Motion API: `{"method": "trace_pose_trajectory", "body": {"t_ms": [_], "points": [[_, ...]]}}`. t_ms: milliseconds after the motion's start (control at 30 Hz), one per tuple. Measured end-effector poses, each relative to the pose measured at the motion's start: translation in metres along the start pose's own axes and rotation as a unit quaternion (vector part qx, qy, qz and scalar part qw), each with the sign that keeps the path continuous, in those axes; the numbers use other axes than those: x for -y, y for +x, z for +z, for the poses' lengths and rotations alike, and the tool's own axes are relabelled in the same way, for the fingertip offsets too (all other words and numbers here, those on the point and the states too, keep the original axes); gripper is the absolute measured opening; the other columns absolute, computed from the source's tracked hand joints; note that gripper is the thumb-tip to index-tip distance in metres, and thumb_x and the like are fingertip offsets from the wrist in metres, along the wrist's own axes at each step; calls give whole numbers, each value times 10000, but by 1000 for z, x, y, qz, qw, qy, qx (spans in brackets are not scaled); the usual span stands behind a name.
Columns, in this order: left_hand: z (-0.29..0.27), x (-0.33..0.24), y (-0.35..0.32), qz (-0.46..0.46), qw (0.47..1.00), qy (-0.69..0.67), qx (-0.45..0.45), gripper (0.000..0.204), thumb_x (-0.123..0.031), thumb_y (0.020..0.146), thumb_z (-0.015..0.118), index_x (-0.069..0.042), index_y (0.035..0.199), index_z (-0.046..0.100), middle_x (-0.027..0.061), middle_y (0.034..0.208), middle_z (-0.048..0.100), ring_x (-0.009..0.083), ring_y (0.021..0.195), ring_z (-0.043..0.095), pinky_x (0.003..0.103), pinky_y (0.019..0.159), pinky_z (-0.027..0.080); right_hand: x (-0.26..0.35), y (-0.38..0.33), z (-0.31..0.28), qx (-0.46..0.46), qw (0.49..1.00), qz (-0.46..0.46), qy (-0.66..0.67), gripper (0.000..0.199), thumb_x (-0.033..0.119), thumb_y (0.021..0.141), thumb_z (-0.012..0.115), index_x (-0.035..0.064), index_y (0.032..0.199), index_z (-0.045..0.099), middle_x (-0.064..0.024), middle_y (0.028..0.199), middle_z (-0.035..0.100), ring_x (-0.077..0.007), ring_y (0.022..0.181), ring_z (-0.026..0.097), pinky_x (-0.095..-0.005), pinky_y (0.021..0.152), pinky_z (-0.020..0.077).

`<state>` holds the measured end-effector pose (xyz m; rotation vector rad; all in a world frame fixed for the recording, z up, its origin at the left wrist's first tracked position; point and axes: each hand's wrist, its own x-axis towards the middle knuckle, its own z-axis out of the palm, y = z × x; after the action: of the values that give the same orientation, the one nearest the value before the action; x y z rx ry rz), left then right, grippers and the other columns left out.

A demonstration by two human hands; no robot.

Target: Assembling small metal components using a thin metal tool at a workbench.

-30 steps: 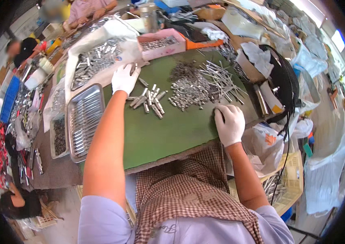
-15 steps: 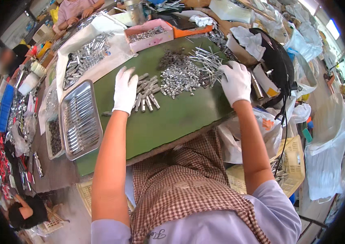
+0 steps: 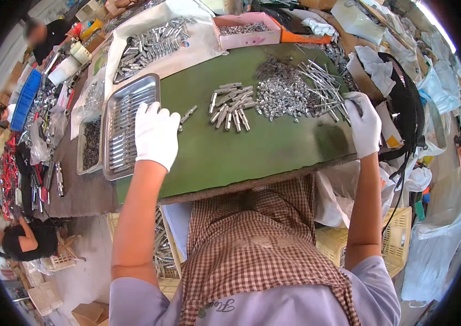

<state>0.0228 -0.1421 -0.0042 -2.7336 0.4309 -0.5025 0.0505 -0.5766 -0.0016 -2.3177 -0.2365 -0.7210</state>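
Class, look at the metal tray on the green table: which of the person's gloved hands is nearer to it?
Left. The left hand rests at the metal tray's right edge; the right hand is far across the green table, by the long rods.

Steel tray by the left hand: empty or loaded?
Loaded. The steel tray holds rows of metal pins lying flat along its length, with the gloved left hand over its right edge.

One head-worn fisheye view, looking steeply down over the wearer's checked apron [image 3: 257, 239] onto a green table [image 3: 274, 141]. Forearms enter from the lower edge, reaching up-frame. Table sits mid-frame at arm's reach, close. Edges bend hard at the rim; black vignette in the corners. Floor and other workers show at far left. No second view.
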Motion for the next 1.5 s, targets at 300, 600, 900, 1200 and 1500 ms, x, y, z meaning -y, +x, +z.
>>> {"method": "trace_pose_trajectory", "body": {"t_ms": [300, 600, 900, 1200, 1500], "points": [[-33, -16, 11, 31, 987, -143, 67, 90, -163, 783, 670, -101, 845, 648, 82, 817, 645, 278, 902, 642, 440, 839, 477, 47, -64, 19, 174, 950, 160, 205, 143, 8, 850, 688, 7, 983, 634, -71, 902, 686, -128, 809, 667, -276, 765, 532], [-44, -135, -10, 76, 920, -381, -46, 133, -199, 812, 721, -117, 916, 706, 59, 843, 647, 285, 825, 625, 425, 732, 470, 61, -63, 3, 243, 964, 83, 69, 107, 36, 758, 757, 21, 856, 716, -100, 856, 675, -240, 807, 658, -329, 759, 522], [-34, -157, -15, 5, 892, -447, -69, 187, -159, 785, 759, -118, 963, 722, 46, 855, 629, 285, 811, 616, 422, 742, 472, 57, -74, 19, 189, 974, -106, -66, 132, 90, 776, 745, 126, 902, 729, -65, 864, 655, -304, 919, 625, -407, 846, 505], [-29, -160, -15, 20, 903, -420, -88, 163, -153, 803, 751, -142, 961, 715, 20, 854, 610, 253, 762, 607, 396, 684, 447, 58, -72, 23, 193, 973, -109, -64, 110, 100, 798, 730, 136, 902, 717, -47, 898, 665, -296, 953, 623, -417, 884, 484], [-29, -160, -17, 11, 897, -428, -108, 169, -135, 788, 761, -135, 949, 712, 17, 857, 614, 252, 746, 596, 395, 676, 437, 55, -67, 26, 140, 982, -106, -67, 99, 92, 785, 744, 104, 878, 712, -67, 911, 685, -302, 963, 636, -412, 893, 492]]}}
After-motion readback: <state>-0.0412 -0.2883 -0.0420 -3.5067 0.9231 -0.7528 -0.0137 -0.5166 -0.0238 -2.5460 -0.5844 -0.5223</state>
